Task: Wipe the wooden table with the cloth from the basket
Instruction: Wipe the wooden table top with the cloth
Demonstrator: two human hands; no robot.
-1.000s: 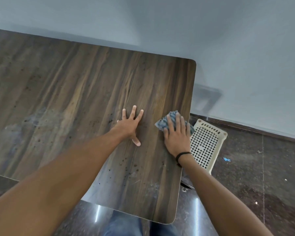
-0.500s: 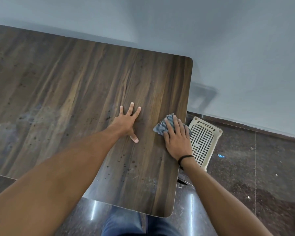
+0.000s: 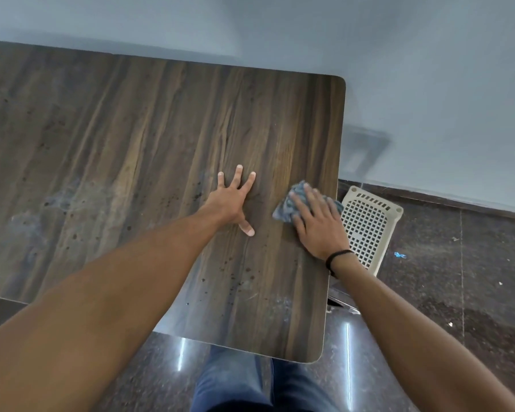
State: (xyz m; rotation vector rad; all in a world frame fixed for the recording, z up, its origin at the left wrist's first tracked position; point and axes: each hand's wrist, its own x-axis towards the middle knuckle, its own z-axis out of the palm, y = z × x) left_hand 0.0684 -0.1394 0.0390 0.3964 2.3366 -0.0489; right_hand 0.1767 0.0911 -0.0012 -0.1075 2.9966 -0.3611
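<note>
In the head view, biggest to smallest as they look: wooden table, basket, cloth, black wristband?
1. wooden table
2. basket, farther away, partly hidden by the table
3. cloth, mostly under the right hand
4. black wristband

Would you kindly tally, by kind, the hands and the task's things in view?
hands: 2 (left hand, right hand)
cloth: 1
table: 1
basket: 1
total: 5

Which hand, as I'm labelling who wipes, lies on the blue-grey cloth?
The right hand, with the black wristband, presses the crumpled blue-grey cloth near the right edge of the dark wooden table; the left hand rests flat on bare wood.
</note>
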